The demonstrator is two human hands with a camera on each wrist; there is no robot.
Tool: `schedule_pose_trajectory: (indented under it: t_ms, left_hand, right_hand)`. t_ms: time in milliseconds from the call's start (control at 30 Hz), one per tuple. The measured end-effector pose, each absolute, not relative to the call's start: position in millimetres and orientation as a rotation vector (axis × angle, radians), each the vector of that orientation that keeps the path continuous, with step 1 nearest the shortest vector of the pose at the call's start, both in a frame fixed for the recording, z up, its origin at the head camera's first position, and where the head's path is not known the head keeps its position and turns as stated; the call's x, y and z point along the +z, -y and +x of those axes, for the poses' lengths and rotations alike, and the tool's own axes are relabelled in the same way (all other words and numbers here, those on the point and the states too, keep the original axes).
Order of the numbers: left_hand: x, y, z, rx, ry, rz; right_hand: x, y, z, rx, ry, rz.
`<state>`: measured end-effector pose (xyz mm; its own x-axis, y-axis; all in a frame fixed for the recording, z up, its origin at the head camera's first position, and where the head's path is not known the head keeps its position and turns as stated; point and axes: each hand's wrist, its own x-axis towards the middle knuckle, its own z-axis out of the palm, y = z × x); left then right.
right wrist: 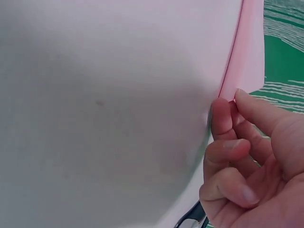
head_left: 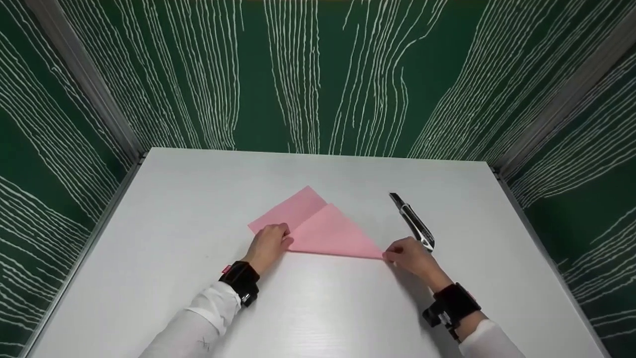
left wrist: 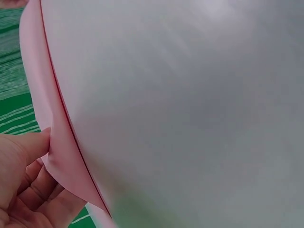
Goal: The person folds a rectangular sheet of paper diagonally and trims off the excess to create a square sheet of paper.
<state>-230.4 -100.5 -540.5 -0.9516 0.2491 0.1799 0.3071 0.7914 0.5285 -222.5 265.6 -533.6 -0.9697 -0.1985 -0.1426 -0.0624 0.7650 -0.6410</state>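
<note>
A sheet of pink paper, partly folded over itself, lies in the middle of the white table in the head view. Its near edge runs straight between the two hands. My left hand holds the paper near its left end; the left wrist view shows the thumb against the paper, with the fingers partly hidden behind it. At the sharp right corner, my right hand pinches the tip between thumb and forefinger, as the right wrist view also shows. The other right fingers are curled.
A black and white utility knife lies just beyond the right hand, its handle end close to the knuckles. The white table is bordered by green walls with pale wavy lines at the back and sides.
</note>
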Motion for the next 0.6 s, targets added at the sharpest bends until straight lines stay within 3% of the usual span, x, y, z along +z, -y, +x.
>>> schedule_pose_trajectory:
  t_ms: [600]
  left_hand:
    - [-542.9,101.4,-234.3,-0.896,2.874,-0.422]
  right_hand:
    - [-530.7,-268.5,-221.6,-1.222,-2.589,-0.026]
